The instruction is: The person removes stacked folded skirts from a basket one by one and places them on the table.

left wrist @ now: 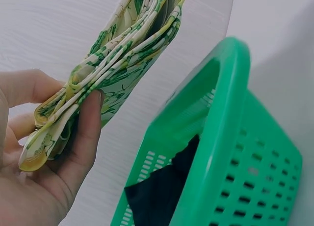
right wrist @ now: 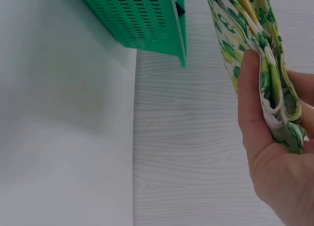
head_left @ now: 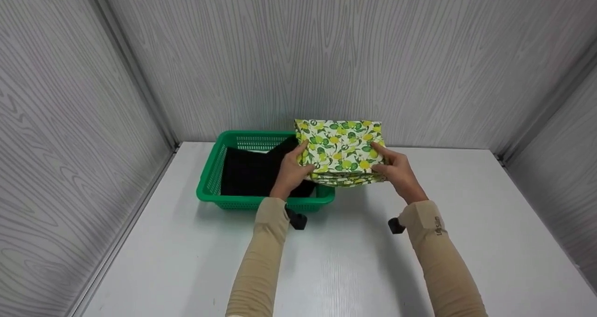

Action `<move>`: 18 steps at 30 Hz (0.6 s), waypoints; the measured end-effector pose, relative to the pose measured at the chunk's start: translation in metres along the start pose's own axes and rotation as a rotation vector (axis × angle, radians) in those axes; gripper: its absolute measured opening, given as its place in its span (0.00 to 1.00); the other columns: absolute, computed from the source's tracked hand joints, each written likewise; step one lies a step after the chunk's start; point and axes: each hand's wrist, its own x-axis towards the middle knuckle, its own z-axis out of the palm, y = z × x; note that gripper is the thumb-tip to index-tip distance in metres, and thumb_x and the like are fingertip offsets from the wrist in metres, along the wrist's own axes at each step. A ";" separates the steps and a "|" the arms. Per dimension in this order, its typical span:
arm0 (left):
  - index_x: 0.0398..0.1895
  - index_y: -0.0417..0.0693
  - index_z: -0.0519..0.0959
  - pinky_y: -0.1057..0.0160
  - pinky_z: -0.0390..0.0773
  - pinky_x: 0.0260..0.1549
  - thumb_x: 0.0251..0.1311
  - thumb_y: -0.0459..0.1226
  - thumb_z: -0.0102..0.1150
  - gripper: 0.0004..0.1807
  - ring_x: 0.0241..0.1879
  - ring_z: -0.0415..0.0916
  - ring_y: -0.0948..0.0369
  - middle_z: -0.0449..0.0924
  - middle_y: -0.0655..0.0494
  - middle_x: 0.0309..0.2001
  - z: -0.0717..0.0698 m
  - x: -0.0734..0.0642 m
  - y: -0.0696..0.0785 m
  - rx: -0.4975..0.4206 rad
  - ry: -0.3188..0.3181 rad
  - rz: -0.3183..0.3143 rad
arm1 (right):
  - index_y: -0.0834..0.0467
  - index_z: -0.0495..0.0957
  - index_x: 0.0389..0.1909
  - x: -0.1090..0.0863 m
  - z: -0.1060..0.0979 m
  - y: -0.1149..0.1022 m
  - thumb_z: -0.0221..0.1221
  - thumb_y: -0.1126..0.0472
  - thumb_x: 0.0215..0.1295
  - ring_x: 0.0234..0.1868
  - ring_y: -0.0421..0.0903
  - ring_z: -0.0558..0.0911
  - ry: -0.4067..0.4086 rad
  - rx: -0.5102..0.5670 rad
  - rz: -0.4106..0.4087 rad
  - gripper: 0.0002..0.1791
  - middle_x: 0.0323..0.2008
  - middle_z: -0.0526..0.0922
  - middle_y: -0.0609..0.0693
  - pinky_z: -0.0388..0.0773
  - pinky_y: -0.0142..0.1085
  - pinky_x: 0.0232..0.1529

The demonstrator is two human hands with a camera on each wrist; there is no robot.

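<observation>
From the head, the left hand (head_left: 293, 170) and right hand (head_left: 396, 170) hold a folded lemon-print cloth (head_left: 343, 144) by its two sides, raised above the tabletop (head_left: 350, 261) and overlapping the right end of a green basket (head_left: 266, 199) in this view. A black cloth (head_left: 247, 172) lies in the basket. Both sleeves are tan.

From the left wrist, the left fingers pinch the bundle's side, thumb on one face and the others on the opposite one; its stacked layers show edge-on. The perforated basket stands beside it, black cloth inside.

From the right wrist, the right fingers grasp the other side the same way, with the basket's corner apart from that hand
</observation>
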 end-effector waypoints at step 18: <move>0.81 0.49 0.55 0.64 0.73 0.27 0.61 0.21 0.60 0.46 0.16 0.67 0.64 0.49 0.48 0.80 0.037 -0.004 0.005 -0.099 -0.076 -0.066 | 0.53 0.59 0.78 -0.020 -0.032 0.014 0.55 0.72 0.70 0.48 0.41 0.78 0.012 0.005 -0.006 0.38 0.78 0.56 0.56 0.80 0.31 0.43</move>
